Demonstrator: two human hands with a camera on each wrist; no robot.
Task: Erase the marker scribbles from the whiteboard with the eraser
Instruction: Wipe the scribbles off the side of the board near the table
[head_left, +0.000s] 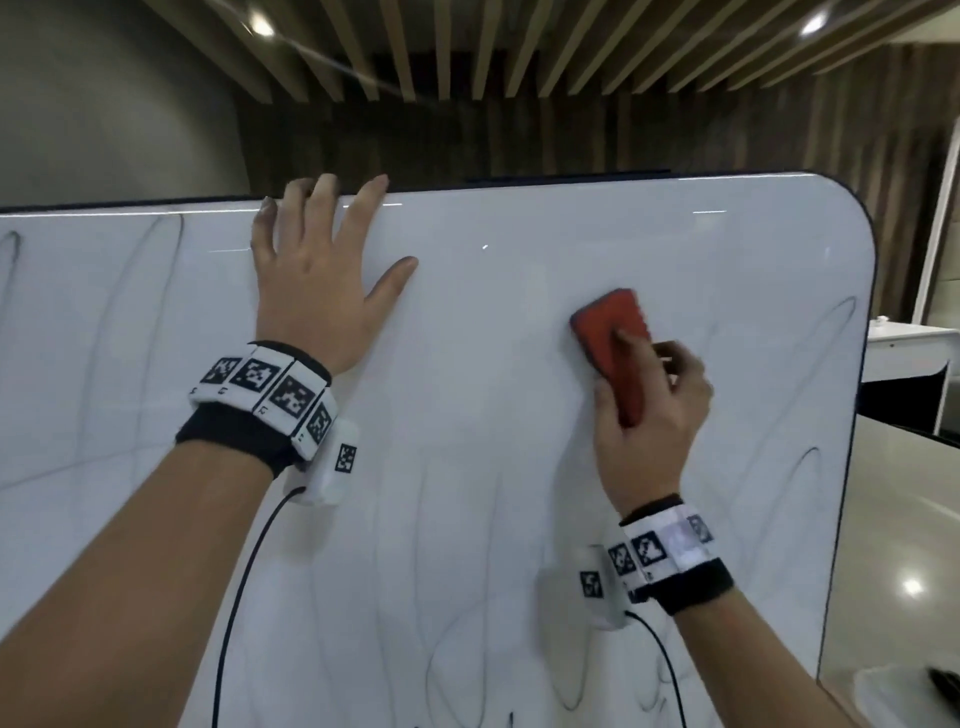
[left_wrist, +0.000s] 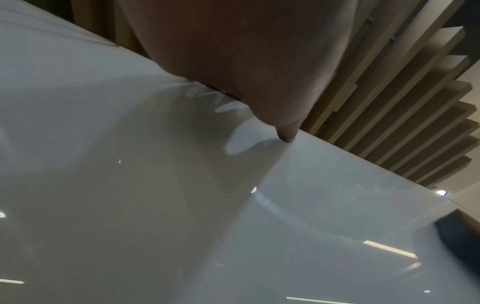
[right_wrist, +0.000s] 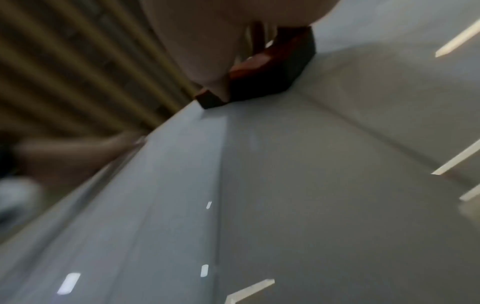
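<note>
Red eraser (head_left: 613, 349) pressed flat to the whiteboard (head_left: 467, 364), upper right.
Nearest, the right hand (head_left: 649, 415) grips the eraser, fingers curled round its edges; faint grey scribbles (head_left: 467, 649) loop below and left. Farther up, the left hand (head_left: 317, 280) lies spread, fingers straight, against the board's top edge.

The right hand (head_left: 649, 410) hides the near half of the red block eraser (head_left: 610, 332). The white glossy whiteboard (head_left: 467, 364) runs past the left and near picture edges. The right wrist view is blurred.

The right hand (right_wrist: 207, 41) holds the red eraser (right_wrist: 262, 70) against the whiteboard (right_wrist: 285, 195).
</note>
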